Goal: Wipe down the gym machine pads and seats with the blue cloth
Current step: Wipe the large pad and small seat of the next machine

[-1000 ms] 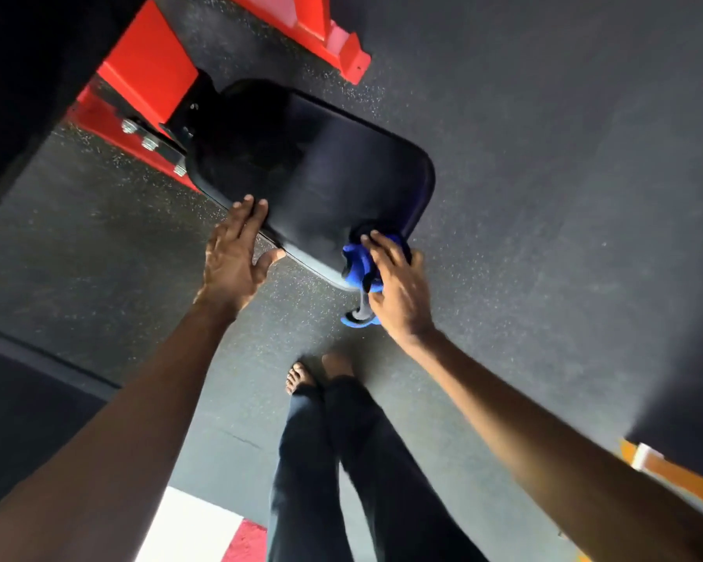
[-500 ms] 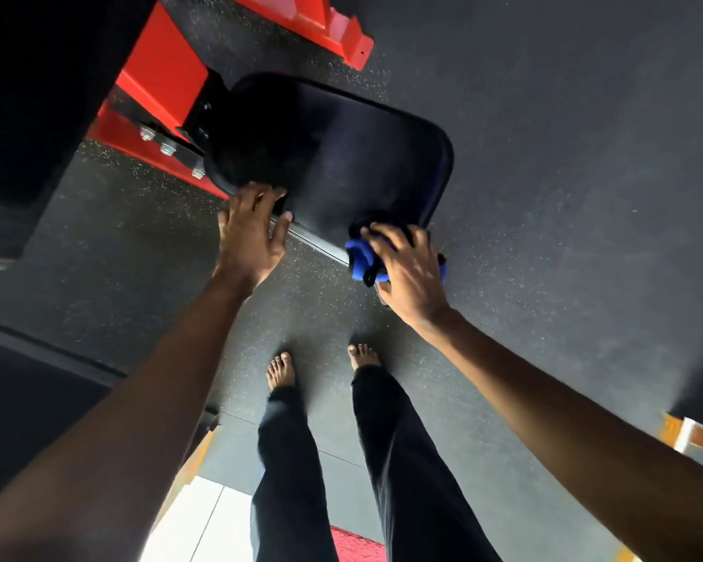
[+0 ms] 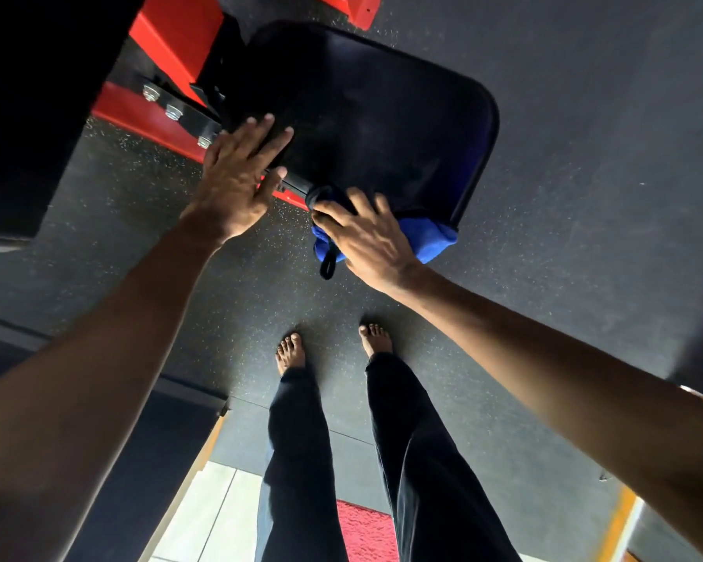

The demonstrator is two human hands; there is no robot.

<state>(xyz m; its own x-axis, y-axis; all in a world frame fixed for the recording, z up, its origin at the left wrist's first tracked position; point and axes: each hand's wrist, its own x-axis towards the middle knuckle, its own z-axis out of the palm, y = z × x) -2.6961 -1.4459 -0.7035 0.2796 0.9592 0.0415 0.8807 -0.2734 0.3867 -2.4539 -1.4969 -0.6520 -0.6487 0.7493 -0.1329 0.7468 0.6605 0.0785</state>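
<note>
A black padded seat (image 3: 382, 115) with rounded corners juts out from a red machine frame (image 3: 171, 38). My right hand (image 3: 370, 237) presses the bunched blue cloth (image 3: 431, 241) against the seat's near edge, and a black loop of the cloth hangs down beside the thumb. My left hand (image 3: 240, 176) lies flat on the seat's near left corner, fingers spread, holding nothing.
The floor (image 3: 585, 176) is dark speckled rubber. My bare feet (image 3: 293, 350) and dark trousers stand just below the seat. Bolts (image 3: 173, 111) stick out of the frame at left. A dark pad (image 3: 37, 95) fills the upper left. Pale tiles and a red mat (image 3: 362, 533) lie behind me.
My right hand has slid the cloth along the seat's near edge, more of the cloth showing on its right. My left hand has moved up from the edge onto the seat's corner.
</note>
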